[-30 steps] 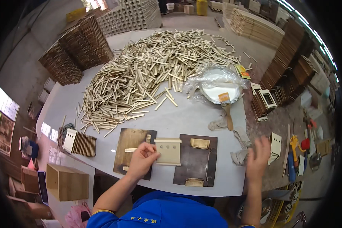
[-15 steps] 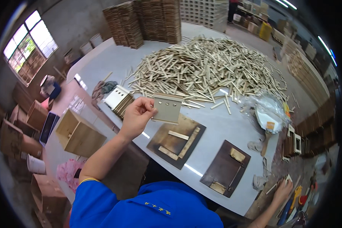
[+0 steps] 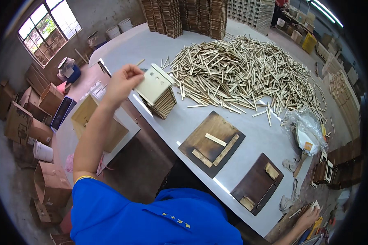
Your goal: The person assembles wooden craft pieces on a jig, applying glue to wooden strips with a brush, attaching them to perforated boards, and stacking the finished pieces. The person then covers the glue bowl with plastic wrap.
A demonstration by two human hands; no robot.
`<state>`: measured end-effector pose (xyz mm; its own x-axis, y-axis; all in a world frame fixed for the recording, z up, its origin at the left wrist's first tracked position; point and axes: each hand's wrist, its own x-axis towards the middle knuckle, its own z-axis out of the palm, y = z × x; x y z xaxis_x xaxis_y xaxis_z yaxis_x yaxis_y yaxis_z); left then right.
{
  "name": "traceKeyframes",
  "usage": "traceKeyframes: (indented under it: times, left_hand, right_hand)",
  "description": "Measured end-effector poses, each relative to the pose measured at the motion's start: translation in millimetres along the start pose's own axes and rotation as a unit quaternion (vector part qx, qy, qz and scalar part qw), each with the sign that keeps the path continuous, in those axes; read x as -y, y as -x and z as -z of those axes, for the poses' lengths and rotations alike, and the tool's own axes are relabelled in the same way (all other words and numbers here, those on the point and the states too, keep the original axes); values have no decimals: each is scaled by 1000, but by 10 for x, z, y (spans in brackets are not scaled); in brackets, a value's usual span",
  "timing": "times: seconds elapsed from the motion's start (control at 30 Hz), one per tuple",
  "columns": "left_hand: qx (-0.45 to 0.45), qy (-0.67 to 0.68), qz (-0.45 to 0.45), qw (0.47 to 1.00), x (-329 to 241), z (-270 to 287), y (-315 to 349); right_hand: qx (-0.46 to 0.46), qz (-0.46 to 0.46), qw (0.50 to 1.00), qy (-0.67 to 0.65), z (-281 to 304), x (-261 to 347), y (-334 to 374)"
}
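My left hand [image 3: 124, 83] pinches the edge of a pale wooden panel [image 3: 152, 86] with round holes in it. That panel lies over the top of a stack of similar panels [image 3: 166, 104] at the table's left edge. Far off at the lower right, my right hand [image 3: 308, 218] has its fingers bent over the end of a small row of thin panels [image 3: 301, 210]; what it grips there is too small to make out. On the table between them lie a dark board [image 3: 192, 136] with wooden strips fixed on it and a brown board [image 3: 259, 179] with two small blocks.
A large heap of thin wooden sticks [image 3: 241, 73] covers the far part of the table [image 3: 122, 45]. Tall brown stacks [image 3: 184, 18] stand behind it. A plastic bag [image 3: 304, 132] lies at the right. A wooden box [image 3: 114, 134] and cartons [image 3: 51, 185] stand at the left.
My left hand has carried the panel leftward, from above the dark board to the stack. My right hand stays at the panels at lower right. The whole view has shifted.
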<state>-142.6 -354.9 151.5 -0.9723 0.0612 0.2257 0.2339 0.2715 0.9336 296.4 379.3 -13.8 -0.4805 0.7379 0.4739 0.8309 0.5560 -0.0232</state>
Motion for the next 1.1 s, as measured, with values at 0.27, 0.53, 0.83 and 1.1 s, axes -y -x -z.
traceKeyframes:
  times: [0.27, 0.53, 0.83, 1.1]
  left_hand:
    - [-16, -106, 19, 994, 336, 277, -227]
    - [-27, -385, 18, 922, 137, -266, -88]
    - [51, -285, -203, 935, -19, -874, 458]
    - [218, -274, -261, 900, 797, -1750, 762]
  right_hand:
    - [18, 68, 987, -145, 38, 643, 197]
    - [31, 114, 966, -230, 443, 1259, 373]
    - [94, 214, 920, -314, 952, 2250, 1053]
    - [169, 233, 912, -293, 1022, 2658, 1374]
